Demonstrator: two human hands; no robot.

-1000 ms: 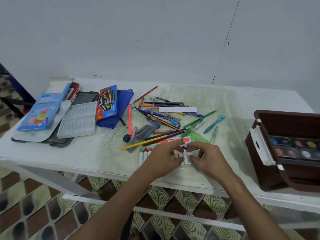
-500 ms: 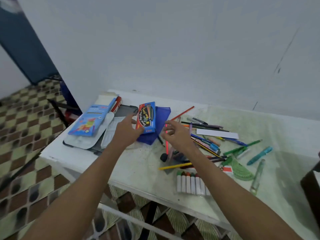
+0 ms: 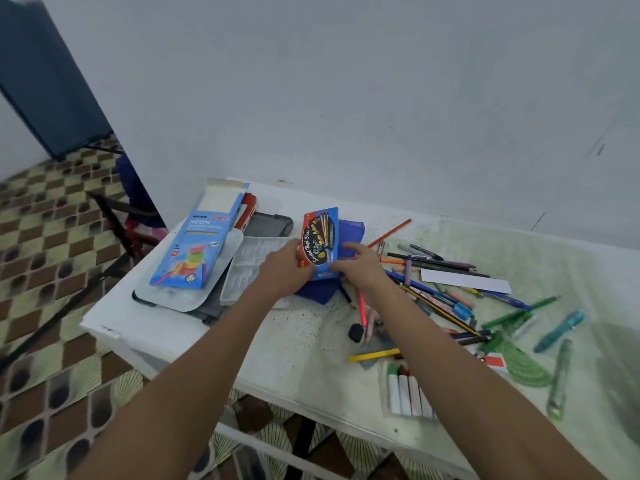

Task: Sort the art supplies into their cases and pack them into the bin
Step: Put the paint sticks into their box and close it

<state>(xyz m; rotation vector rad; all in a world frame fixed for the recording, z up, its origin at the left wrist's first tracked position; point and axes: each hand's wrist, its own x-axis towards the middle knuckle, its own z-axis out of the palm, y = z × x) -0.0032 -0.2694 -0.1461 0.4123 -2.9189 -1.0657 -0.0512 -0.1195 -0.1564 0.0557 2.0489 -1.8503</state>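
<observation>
Pencil box lettered "Special", gripped by both hands' fingers, "NEON" box nearby.

Red-and-blue pencil box on dark blue pouch; light-blue neon box; green-speckled white table

Glossy printed cardboard: red-and-blue pencil box and blue neon box. Beneath the pencil box, a blue pouch looked like matt cloth. White palette tray was smooth moulded plastic w/ slight sheen. Green protractor was translucent plastic. Table top looked matt, speckled, worn.
</observation>
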